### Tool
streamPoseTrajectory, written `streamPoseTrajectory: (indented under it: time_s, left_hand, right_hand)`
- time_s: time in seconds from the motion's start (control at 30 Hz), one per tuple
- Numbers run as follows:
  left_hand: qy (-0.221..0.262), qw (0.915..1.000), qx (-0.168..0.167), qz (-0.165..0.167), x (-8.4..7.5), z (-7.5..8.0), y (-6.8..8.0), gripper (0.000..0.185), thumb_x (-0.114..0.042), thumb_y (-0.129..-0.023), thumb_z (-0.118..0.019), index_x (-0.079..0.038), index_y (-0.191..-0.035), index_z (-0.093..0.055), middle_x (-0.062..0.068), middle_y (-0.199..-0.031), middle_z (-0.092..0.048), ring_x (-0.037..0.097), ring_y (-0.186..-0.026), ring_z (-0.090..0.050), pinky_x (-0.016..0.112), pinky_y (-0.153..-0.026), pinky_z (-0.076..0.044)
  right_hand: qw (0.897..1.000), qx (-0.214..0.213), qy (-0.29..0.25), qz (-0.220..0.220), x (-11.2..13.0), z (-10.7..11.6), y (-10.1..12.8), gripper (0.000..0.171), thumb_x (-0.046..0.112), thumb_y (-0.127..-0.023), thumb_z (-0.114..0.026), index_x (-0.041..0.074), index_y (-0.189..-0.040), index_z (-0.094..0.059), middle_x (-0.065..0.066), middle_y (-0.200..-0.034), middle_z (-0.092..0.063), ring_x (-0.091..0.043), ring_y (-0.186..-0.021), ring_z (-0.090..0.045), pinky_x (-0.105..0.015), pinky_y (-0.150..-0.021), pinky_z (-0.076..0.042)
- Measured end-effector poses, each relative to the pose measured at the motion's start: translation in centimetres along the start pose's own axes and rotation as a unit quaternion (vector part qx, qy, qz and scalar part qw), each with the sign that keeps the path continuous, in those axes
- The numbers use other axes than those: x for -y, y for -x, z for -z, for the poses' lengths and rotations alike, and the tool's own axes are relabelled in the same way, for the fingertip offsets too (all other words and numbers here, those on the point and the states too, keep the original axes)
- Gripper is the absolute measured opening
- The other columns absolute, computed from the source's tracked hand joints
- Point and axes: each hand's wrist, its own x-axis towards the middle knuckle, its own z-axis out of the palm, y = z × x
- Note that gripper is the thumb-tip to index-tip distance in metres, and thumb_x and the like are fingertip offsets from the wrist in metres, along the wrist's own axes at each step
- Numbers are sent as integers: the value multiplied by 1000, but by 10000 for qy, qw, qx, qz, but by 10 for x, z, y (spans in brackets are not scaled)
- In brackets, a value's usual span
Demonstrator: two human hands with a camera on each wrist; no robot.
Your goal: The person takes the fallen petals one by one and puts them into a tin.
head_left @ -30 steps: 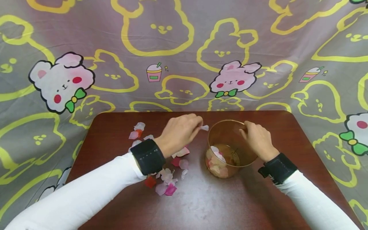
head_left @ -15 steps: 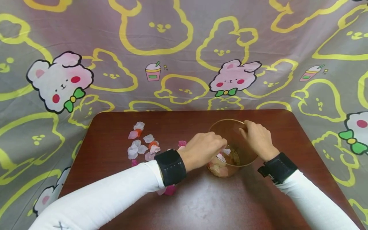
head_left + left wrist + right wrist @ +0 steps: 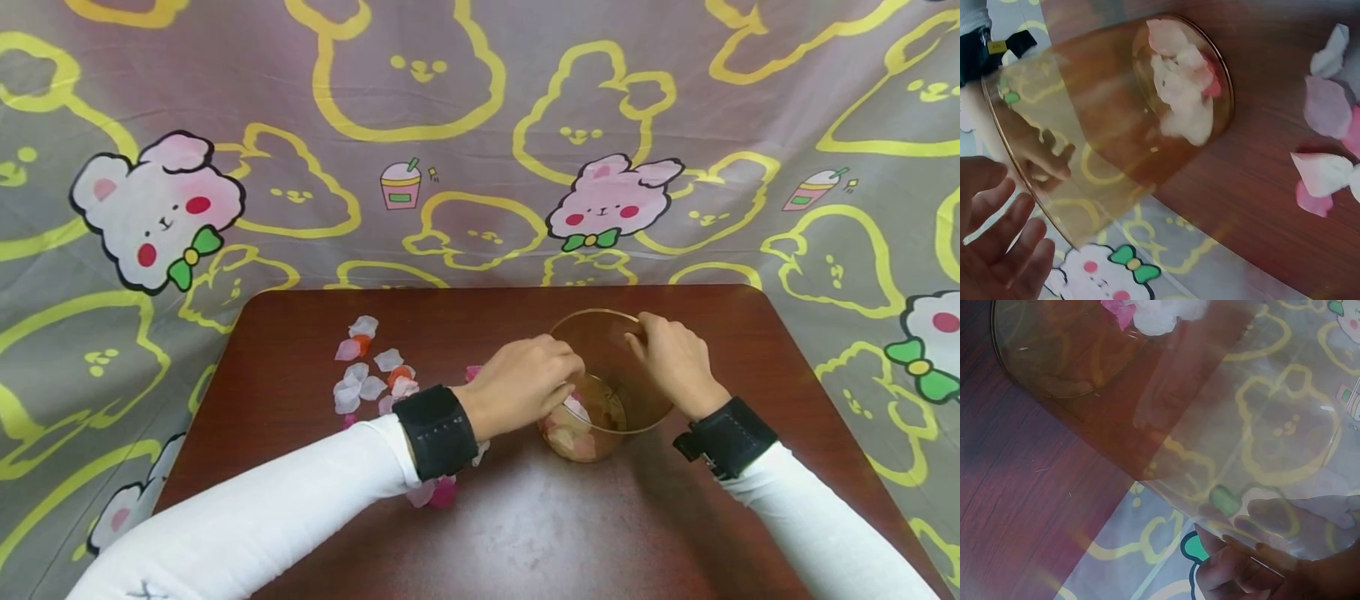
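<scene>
A see-through amber container [image 3: 641, 404] with a gold rim stands on the table, petals [image 3: 1182, 94] in pink and white lying at its bottom. My right hand [image 3: 678, 362] grips its rim at the right, thumb inside and fingers outside; the right wrist view shows the fingers [image 3: 1235, 569] pinching the thin edge. Over the left side of the opening hovers my left hand [image 3: 525, 379]. In the left wrist view its fingers [image 3: 1013, 215] are loosely bent beside the rim, holding nothing. Loose artificial petals [image 3: 347, 396] in white, pink and orange lie scattered left of the container.
The dark red-brown table [image 3: 300, 333] has rounded back corners. Behind and beside it hangs a grey cloth [image 3: 465, 175] with cartoon rabbits. My left forearm [image 3: 262, 500] covers part of the petal scatter.
My left hand moved right with a pale petal to the container's opening, released it there, and drew back slightly left. The right hand stayed on the rim.
</scene>
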Motion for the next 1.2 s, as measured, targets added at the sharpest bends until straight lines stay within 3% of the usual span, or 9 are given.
streamPoseTrajectory:
  time_s: [0.2, 0.43, 0.63, 0.93, 1.2]
  left_hand:
    - [70, 9980, -462, 437, 23, 11, 10, 10, -19, -97, -66, -15, -104, -72, -1, -105, -71, 17, -100, -65, 32, -85, -55]
    - [151, 9925, -462, 1119, 64, 15, 36, 12, -19, -96, -67, -13, -105, -72, 1, -105, -72, 19, -98, -67, 36, -80, -57]
    - [237, 9833, -222, 1788, 98, 11, 74, 18, -21, -94, -70, -11, -109, -72, 6, -107, -73, 22, -97, -67, 40, -81, -59]
    - [178, 9615, 232, 2733, 144, -6, 142, 22, -17, -92, -71, -7, -111, -71, 10, -105, -74, 19, -81, -65, 39, -66, -54]
    - [152, 9473, 466, 3167, 165, -25, 184, 27, -16, -88, -74, -3, -112, -71, 16, -106, -74, 28, -87, -67, 52, -79, -56]
  right_hand:
    - [10000, -13, 50, -24, 0, 0, 0, 19, 19, -98, -65, 6, -86, -60, -8, -64, -55, -25, -57, -54, -34, -47, -37]
    - [10000, 1, 12, -20, 0, 0, 0, 20, 20, -98, -64, 8, -83, -58, -8, -64, -55, -26, -58, -56, -35, -48, -36]
    - [10000, -41, 9, -1, -1, -1, 0, 19, 21, -98, -65, 7, -86, -61, -10, -66, -59, -28, -59, -58, -36, -48, -38]
    - [10000, -30, 15, -10, -1, 0, 0, 19, 21, -98, -64, 8, -85, -59, -9, -66, -58, -28, -60, -58, -36, -49, -38]
    - [10000, -52, -6, 2, -1, 0, 1, 20, 20, -98, -64, 8, -83, -58, -9, -66, -58, -28, -60, -58, -38, -49, -38]
